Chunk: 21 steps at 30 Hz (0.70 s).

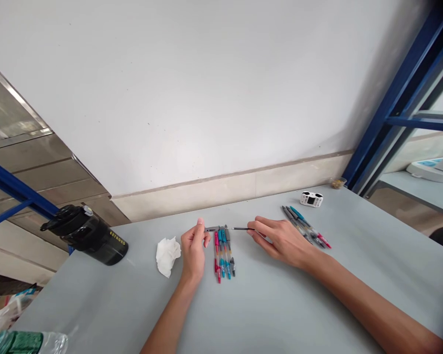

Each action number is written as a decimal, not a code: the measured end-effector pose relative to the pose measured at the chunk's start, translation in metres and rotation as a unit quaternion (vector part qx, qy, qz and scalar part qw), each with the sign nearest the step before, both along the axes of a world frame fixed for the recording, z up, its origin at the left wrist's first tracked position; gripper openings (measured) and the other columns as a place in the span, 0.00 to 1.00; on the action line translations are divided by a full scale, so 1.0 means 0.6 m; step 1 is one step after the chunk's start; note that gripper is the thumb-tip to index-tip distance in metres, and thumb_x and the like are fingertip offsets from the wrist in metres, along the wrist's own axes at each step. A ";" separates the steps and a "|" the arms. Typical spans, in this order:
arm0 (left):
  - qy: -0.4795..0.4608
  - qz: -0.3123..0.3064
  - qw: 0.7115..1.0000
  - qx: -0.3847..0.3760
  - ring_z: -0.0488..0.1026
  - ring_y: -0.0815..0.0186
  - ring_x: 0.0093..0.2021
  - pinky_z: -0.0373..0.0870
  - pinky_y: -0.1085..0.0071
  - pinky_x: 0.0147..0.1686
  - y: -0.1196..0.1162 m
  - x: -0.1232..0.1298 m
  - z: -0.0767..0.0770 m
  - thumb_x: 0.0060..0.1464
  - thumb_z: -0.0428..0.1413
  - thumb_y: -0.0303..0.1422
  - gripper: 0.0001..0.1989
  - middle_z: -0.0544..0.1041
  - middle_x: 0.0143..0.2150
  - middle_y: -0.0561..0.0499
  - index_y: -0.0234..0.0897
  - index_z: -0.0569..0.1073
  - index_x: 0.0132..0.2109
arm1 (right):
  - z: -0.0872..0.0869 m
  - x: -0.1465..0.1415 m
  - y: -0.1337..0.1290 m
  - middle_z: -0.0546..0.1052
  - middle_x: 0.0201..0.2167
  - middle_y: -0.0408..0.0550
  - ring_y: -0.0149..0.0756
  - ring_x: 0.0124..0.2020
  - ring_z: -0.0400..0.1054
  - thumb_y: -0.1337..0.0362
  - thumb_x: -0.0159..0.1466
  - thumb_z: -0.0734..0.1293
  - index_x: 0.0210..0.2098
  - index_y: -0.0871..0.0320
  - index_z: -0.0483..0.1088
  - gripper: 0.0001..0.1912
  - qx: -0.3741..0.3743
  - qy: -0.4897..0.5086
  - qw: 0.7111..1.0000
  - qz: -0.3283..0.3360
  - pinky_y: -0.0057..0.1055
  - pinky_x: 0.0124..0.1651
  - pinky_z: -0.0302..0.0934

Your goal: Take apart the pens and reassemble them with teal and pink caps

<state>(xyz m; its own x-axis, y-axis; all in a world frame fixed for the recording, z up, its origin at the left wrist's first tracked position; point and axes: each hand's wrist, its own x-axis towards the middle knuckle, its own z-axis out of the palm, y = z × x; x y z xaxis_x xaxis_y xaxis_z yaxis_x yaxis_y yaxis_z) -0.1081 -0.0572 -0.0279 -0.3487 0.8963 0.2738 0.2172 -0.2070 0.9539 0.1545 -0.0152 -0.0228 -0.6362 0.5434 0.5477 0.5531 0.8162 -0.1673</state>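
Note:
My left hand [195, 248] pinches a dark grey pen barrel [211, 229] that points to the right. From the right, my right hand [276, 238] holds a thin black refill [239, 228] between thumb and fingers, its tip at or in the barrel's open end; which one is too small to tell. Just below, a row of pens lies side by side on the grey table: a pink pen [217, 250], two teal pens and a grey pen [228, 236], their lower parts apart from the upper barrels.
Crumpled white tissue [168, 256] lies left of my left hand, with a black bottle [92, 236] beyond it. More pens [302, 223], a white device [311, 199] and a small bowl [338, 183] are at the back right. A green-labelled bottle [22, 341] is at lower left.

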 end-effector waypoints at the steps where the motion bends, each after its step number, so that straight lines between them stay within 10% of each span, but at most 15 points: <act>1: -0.006 -0.005 1.000 0.001 0.53 0.67 0.25 0.57 0.66 0.29 0.000 0.001 0.000 0.72 0.51 0.55 0.33 0.51 0.23 0.56 0.42 0.48 0.26 | 0.000 0.000 0.000 0.74 0.35 0.44 0.32 0.23 0.60 0.61 0.82 0.56 0.50 0.53 0.69 0.11 0.000 -0.002 1.000 0.002 0.35 0.30 0.47; 21: 0.175 -0.165 0.971 0.006 0.73 0.61 0.35 0.71 0.64 0.39 -0.024 0.028 0.013 0.72 0.56 0.48 0.17 0.78 0.34 0.49 0.43 0.78 0.38 | -0.008 -0.012 -0.011 0.80 0.36 0.46 0.38 0.28 0.72 0.55 0.82 0.58 0.52 0.52 0.65 0.10 -0.117 0.017 0.993 0.028 0.33 0.32 0.57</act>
